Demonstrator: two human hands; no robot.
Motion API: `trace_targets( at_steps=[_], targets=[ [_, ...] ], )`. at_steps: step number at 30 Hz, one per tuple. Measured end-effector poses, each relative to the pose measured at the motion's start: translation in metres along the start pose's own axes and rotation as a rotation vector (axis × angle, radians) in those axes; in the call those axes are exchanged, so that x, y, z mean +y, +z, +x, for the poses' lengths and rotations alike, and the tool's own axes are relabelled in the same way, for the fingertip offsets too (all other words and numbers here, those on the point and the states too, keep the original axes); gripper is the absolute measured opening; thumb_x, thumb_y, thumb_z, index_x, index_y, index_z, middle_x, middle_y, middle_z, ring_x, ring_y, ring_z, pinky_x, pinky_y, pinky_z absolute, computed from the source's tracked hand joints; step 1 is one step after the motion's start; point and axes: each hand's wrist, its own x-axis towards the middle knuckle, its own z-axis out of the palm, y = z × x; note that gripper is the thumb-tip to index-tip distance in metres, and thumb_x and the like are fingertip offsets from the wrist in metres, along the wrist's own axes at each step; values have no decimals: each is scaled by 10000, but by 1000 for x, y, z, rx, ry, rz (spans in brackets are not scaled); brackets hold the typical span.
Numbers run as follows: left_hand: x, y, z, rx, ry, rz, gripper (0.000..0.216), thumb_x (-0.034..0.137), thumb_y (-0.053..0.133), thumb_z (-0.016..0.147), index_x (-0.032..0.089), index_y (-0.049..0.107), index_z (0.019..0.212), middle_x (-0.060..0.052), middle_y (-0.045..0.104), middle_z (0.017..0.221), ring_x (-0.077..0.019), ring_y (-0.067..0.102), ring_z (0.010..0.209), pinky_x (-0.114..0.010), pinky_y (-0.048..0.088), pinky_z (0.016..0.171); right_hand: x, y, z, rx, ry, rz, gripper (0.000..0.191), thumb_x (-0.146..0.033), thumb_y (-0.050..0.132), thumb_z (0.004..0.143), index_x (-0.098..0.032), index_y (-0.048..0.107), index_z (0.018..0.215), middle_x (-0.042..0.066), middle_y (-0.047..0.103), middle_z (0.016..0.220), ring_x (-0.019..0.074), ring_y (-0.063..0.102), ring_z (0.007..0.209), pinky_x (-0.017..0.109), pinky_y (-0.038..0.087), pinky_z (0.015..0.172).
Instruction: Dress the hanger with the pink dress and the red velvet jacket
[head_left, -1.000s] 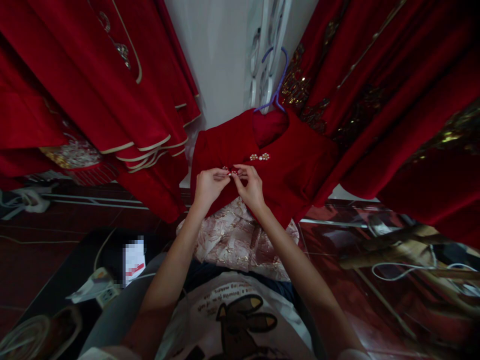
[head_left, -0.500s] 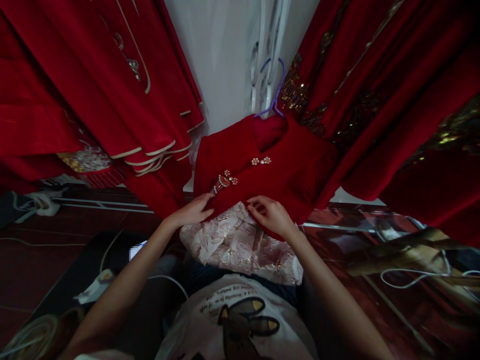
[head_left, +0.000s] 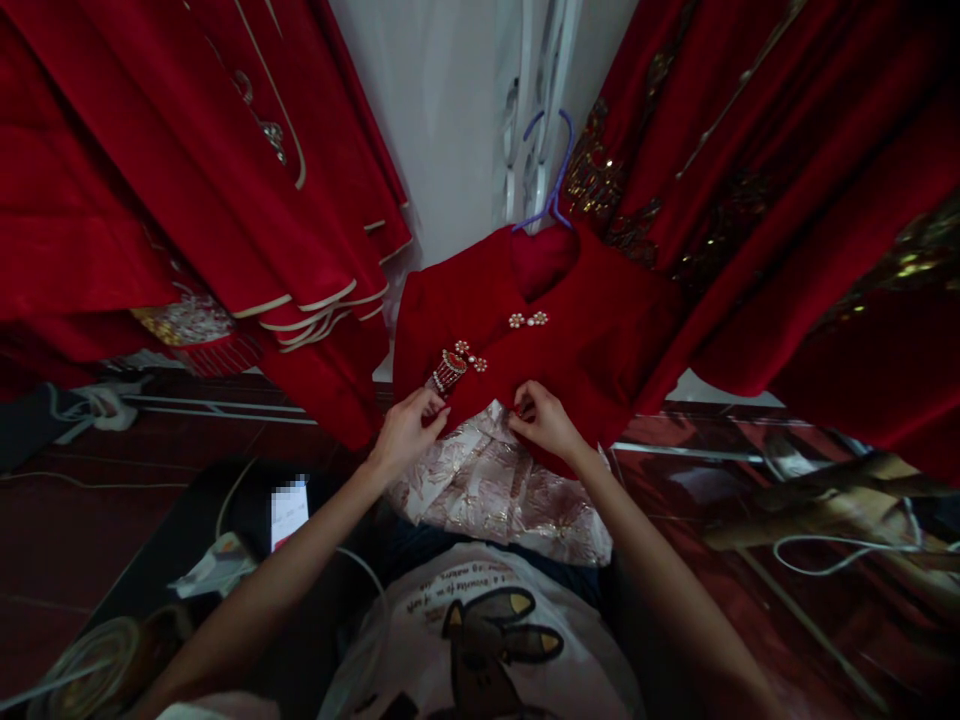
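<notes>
2 hands, having dropped from the clasp [head_left: 454, 364], are now pinching the jacket [head_left: 592, 330] by its hem: left hand [head_left: 405, 432] at 7 o'clock, right hand [head_left: 546, 422] at 5; jacket is hanging at 12 o'clock, clasp dangling free.

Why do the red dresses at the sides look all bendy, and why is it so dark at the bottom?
Head view: the wide lens curves the hanging red garments toward the edges; light is dim, the white wall brightest, the floor shadowy; the red jacket, pinched by the left hand and right hand, looks sharp; a pixelated square sits at lower left.
</notes>
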Motion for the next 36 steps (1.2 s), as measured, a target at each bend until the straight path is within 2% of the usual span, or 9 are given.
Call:
trace_targets(
  at_steps=[3, 7, 9, 12, 16, 21, 25, 31, 36],
  targets=[
    [15, 10, -13, 173, 124, 104, 109, 216, 539, 900, 182, 566, 800, -12, 601, 781, -126, 598, 742, -246, 501, 717, -2, -26, 3, -111, 36, 45, 177, -194, 594, 715, -204, 458, 829, -36, 510, 756, 104, 490, 638, 221, 402, 609],
    [29, 29, -22, -113, 281, 147, 168, 220, 478, 946, 190, 641, 915, -40, 671, 915, -147, 644, 834, -267, 524, 781, -21, -64, -4, -216, 69, -25, 139, -199, 575, 726, -201, 469, 816, -41, 507, 704, 109, 476, 633, 233, 381, 617],
    [30, 38, -20, -220, 192, 33, 201, 236, 453, 964, 208, 646, 1011, -41, 684, 1001, -150, 660, 897, -276, 532, 820, -34, -76, -10, -241, 98, -44, 157, -180, 579, 722, -202, 470, 833, -39, 523, 699, 110, 491, 628, 232, 381, 602],
    [28, 46, -14, -185, -41, -209, 151, 292, 506, 946, 205, 625, 975, -23, 692, 937, -131, 672, 847, -255, 551, 777, -54, -83, -16, -315, 104, 35, 197, -175, 614, 733, -206, 471, 866, -39, 545, 708, 108, 521, 632, 224, 400, 590],
    [30, 45, -9, -97, -196, -421, 217, 330, 655, 845, 195, 576, 994, -2, 673, 857, -112, 665, 773, -223, 563, 699, -66, -71, -15, -358, 79, 189, 236, -249, 679, 761, -208, 487, 892, -22, 585, 759, 119, 577, 699, 232, 458, 639],
    [26, 44, -6, -213, -260, -601, 186, 224, 688, 779, 168, 644, 951, -35, 705, 934, -124, 679, 861, -267, 561, 831, -61, -25, -7, -176, 53, 191, 219, -167, 670, 745, -205, 497, 873, -15, 605, 802, 109, 592, 704, 224, 480, 643],
    [18, 48, -2, -216, -315, -691, 225, 158, 710, 720, 138, 650, 936, -53, 715, 903, -136, 686, 832, -294, 556, 848, -50, 12, -3, -65, 70, 123, 232, -64, 616, 722, -193, 529, 894, 7, 623, 823, 119, 617, 736, 233, 514, 661],
    [14, 53, -2, -115, -221, -437, 103, 165, 614, 820, 163, 631, 921, -45, 693, 888, -147, 661, 819, -298, 532, 808, -46, 25, -2, -59, 100, 165, 169, -88, 575, 790, -172, 586, 937, 51, 656, 888, 130, 652, 782, 260, 560, 694],
    [24, 46, -5, -141, -59, -115, 80, 238, 576, 873, 191, 599, 934, -37, 635, 920, -173, 622, 854, -313, 504, 802, -45, 26, -1, -12, 101, 143, 117, -117, 600, 800, -174, 610, 901, 46, 650, 878, 124, 639, 758, 250, 548, 672]
  ],
)
